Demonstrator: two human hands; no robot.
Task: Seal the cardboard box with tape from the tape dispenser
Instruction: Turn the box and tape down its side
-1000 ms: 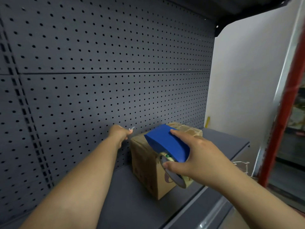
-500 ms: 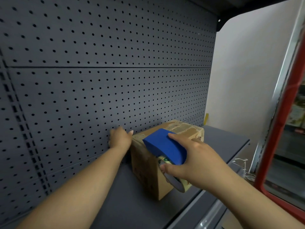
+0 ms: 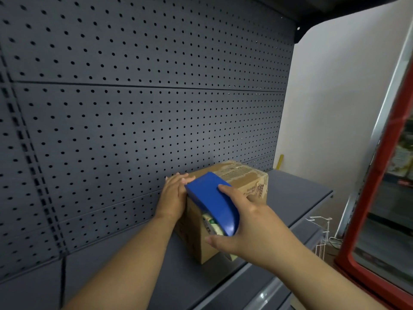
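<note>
A small brown cardboard box [image 3: 243, 175] stands on the grey shelf [image 3: 297, 193], close to the pegboard. My right hand [image 3: 245, 222] grips a blue tape dispenser [image 3: 212, 200] and holds it against the near top edge of the box; the roll of tape shows under its blue cover. My left hand [image 3: 173, 193] lies flat against the box's left side and top corner, fingers together, holding nothing. The near part of the box's top is hidden by the dispenser.
A dark grey pegboard [image 3: 143, 121] rises right behind the box. A white wire rack [image 3: 321, 233] hangs off the shelf's front at the right. A red-framed cabinet [image 3: 388, 198] stands further right, and a white wall [image 3: 339, 108] closes the far end.
My left hand has moved from the pegboard side onto the box's left top corner. The dispenser has tipped down and come against the box's near top edge.
</note>
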